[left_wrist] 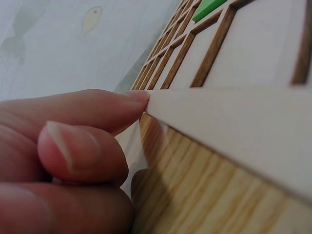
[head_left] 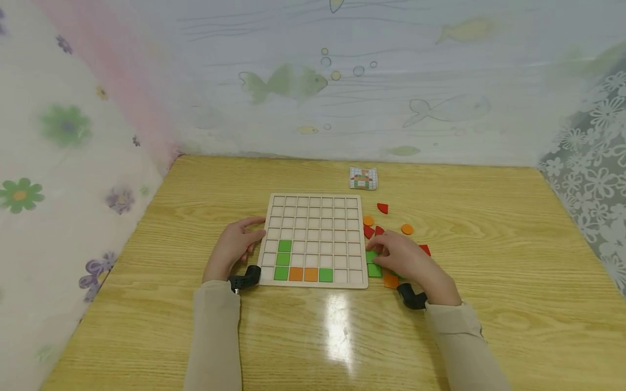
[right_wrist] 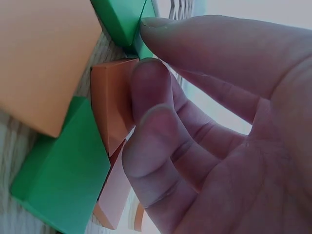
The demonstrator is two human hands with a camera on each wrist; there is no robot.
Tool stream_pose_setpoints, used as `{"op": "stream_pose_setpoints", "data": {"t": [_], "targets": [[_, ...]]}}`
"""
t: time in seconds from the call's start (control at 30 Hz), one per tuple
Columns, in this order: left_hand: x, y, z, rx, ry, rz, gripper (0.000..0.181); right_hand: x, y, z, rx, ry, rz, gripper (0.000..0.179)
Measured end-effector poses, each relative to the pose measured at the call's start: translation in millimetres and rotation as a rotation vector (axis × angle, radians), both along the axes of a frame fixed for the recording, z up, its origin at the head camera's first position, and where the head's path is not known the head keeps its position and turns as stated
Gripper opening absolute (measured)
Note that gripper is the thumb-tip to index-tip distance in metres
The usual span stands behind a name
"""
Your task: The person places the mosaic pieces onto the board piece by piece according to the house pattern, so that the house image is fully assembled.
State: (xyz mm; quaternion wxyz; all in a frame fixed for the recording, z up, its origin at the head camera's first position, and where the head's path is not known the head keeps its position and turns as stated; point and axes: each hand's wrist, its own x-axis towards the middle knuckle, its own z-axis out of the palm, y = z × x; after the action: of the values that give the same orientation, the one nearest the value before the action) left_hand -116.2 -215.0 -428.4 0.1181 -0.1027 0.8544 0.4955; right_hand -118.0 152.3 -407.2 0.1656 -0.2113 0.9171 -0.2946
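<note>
A wooden grid board (head_left: 313,241) lies on the table with green and orange square tiles in its lower left cells. My left hand (head_left: 235,243) is at the board's left edge; in the left wrist view a fingertip (left_wrist: 139,100) touches the pale rim. Over the loose tiles right of the board is my right hand (head_left: 403,258), its fingers loosely bent. In the right wrist view its thumb (right_wrist: 161,29) meets a green square tile (right_wrist: 119,19). Other fingertips are beside an orange tile (right_wrist: 114,102), and no tile appears lifted.
A small pattern card (head_left: 363,178) lies behind the board. Orange discs (head_left: 407,229) and red quarter-round pieces (head_left: 383,208) are scattered to the right. A patterned wall (head_left: 362,108) stands along the table's back edge.
</note>
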Motion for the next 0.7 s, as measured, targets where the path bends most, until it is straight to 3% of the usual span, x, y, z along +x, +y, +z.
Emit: {"op": "stream_pose_setpoints", "data": {"t": [0.33, 0.7], "targets": [[0.2, -0.5, -1.0, -0.01, 0.0, -0.004, 0.037, -0.2, -0.5, -2.5, 0.037, -0.014, -0.015, 0.016], [-0.3, 0.2, 0.8, -0.003, -0.004, -0.009, 0.038, 0.0, -2.0, -1.1, 0.011, -0.021, -0.017, 0.016]]}}
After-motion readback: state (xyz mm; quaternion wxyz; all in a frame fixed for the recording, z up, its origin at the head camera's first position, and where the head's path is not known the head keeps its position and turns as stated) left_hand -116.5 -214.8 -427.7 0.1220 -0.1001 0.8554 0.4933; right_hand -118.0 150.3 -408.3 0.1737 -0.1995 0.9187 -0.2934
